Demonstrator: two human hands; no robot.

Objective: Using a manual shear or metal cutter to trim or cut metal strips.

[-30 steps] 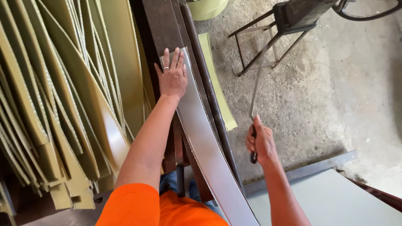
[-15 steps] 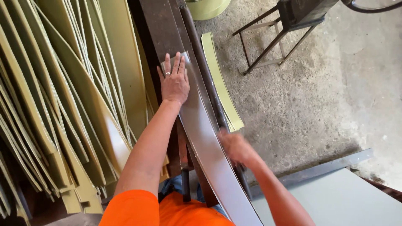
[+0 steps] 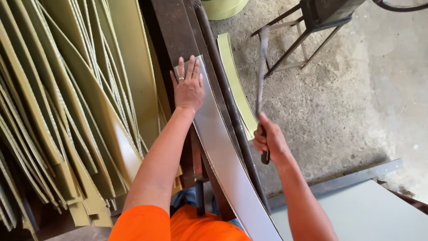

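Metal strip [image 3: 223,151] on beam [image 3: 171,31]; stacked sheets [image 3: 67,111] left

Our left hand [image 3: 189,87] lies flat, palm down, fingers stretched forward and slightly spread, at the end of a nearly straight bare arm. Our right hand [image 3: 269,139] is curled into a tight fist, forearm angled up from the lower right.

The right hand [image 3: 269,140] has risen from beside the curved grey metal strip [image 3: 223,147]. It now grips a thin dark metal rod [image 3: 261,71] raised toward the upper middle of the frame.
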